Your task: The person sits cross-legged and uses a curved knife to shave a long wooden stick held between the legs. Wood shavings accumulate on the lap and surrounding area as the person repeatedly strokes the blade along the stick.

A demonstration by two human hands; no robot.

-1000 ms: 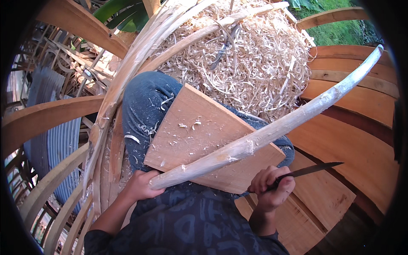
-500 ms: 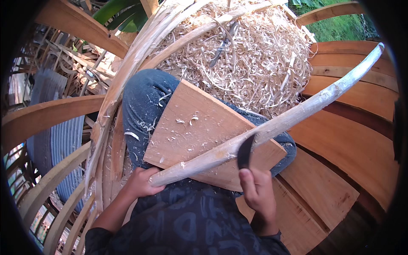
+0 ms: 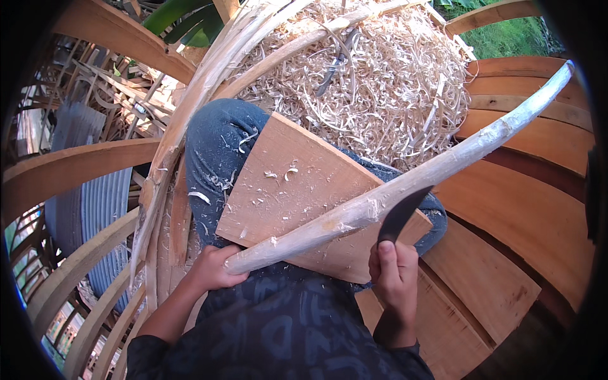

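Note:
A long, slightly curved, peeled wooden pole (image 3: 418,180) lies slantwise across my lap, its near end at the lower left and its far tip up at the right. My left hand (image 3: 217,268) is wrapped round the near end. Under the pole a flat wooden board (image 3: 288,183) rests on my thighs, with a few curled shavings on it. My right hand (image 3: 394,273) grips a knife with a dark, curved blade (image 3: 403,215). The blade points up and right, close beside the pole's lower edge; whether it touches the wood I cannot tell.
A big heap of wood shavings (image 3: 392,95) lies beyond my knees, with another dark blade (image 3: 335,66) on top. Long split wood strips (image 3: 161,171) run along my left. Curved planks (image 3: 513,202) form a wall at the right; wooden ribs (image 3: 82,171) arch at the left.
The knife in my right hand has moved right and its blade has tilted over to the right. My left hand and the pole stay nearly in place.

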